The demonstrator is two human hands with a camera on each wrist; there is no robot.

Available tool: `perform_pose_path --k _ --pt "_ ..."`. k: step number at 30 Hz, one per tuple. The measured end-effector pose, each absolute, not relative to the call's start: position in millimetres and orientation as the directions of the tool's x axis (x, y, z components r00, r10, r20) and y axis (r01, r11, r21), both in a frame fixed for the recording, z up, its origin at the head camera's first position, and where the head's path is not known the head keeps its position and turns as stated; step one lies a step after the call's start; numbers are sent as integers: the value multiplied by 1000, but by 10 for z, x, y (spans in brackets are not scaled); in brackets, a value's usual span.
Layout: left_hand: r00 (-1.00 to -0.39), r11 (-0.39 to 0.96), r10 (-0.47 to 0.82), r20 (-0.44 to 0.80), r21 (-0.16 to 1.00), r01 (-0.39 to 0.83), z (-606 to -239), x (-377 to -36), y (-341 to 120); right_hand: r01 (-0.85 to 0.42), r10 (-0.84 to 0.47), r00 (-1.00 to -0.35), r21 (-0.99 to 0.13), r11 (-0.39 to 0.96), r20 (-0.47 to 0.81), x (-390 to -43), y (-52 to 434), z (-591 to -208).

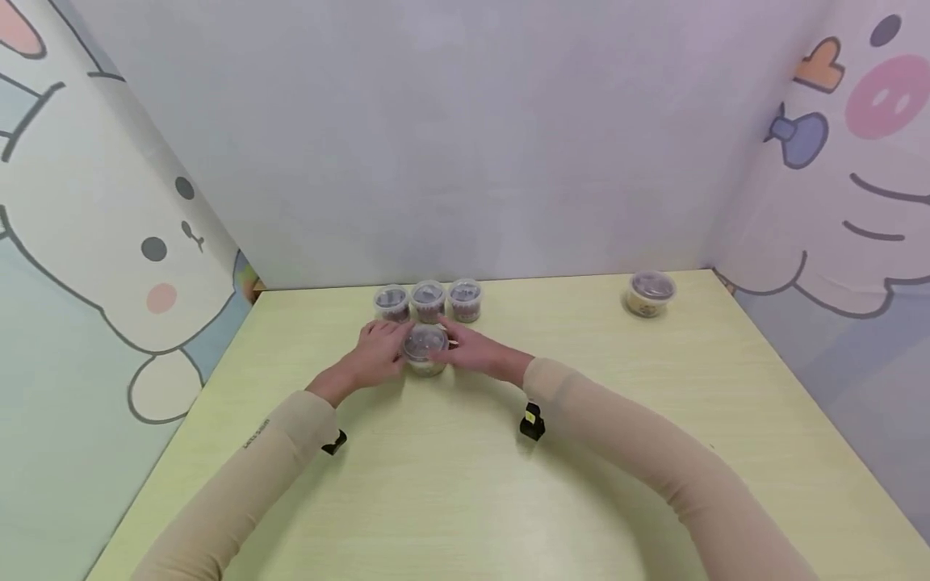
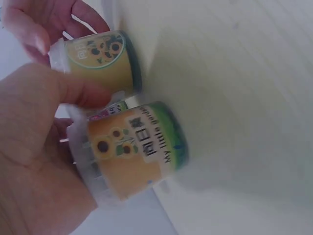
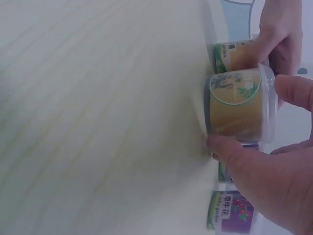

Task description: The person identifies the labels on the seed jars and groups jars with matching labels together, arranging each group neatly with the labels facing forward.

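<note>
My right hand (image 1: 475, 353) grips a lidded yellow plastic cup (image 3: 237, 105) with a sunflower label, thumb low on its side, a finger at the lid. In the head view this cup (image 1: 425, 355) stands between both hands. My left hand (image 1: 376, 353) holds a second sunflower cup, orange with a green base (image 2: 132, 152), thumb across its front; the hand hides that cup in the head view. The two cups stand close side by side on the table. Just behind them is a row of three lidded cups (image 1: 465, 301), at least one with a purple flower label (image 3: 234, 210).
Another lidded cup (image 1: 649, 294) stands alone at the back right of the pale yellow table (image 1: 450, 492). A plain wall (image 1: 450, 145) rises at the table's back edge, with cartoon-printed walls at both sides. Small black devices (image 1: 533, 421) hang under the wrists.
</note>
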State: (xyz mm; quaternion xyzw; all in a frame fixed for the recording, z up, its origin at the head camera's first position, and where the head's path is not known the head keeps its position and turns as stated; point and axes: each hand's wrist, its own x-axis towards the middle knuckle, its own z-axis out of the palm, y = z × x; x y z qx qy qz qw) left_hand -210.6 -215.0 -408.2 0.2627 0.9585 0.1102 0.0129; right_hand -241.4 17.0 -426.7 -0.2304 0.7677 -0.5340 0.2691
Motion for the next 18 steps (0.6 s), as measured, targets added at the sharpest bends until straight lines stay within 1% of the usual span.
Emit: perform_pose_path --k 4,6,9,12,16,18 --pt "-857 852 509 -83 193 487 -3957 -2091 -2059 -119 -647 -742 -915 386 -176 -2455 375 -4136" --pt "-843 848 523 -125 173 500 -3860 -2079 -1973 -183 -660 -734 -887 424 -164 -2500 530 -4057" --pt "-817 833 553 -164 143 535 -3697 -2073 -1786 -297 -669 -730 -817 494 -139 -2590 823 -3922" --pt "-784 805 593 -184 99 585 -3561 -2106 -1532 -428 -666 -739 -693 581 -101 -2710 1164 -3791" --pt "-737 759 645 -203 59 648 -3488 -2226 -1083 -579 -658 -753 -460 673 -13 -2831 1708 -3643" --pt "-716 740 666 -209 59 670 -3474 -2296 -853 -595 -639 -769 -371 713 6 -2868 1980 -3588"
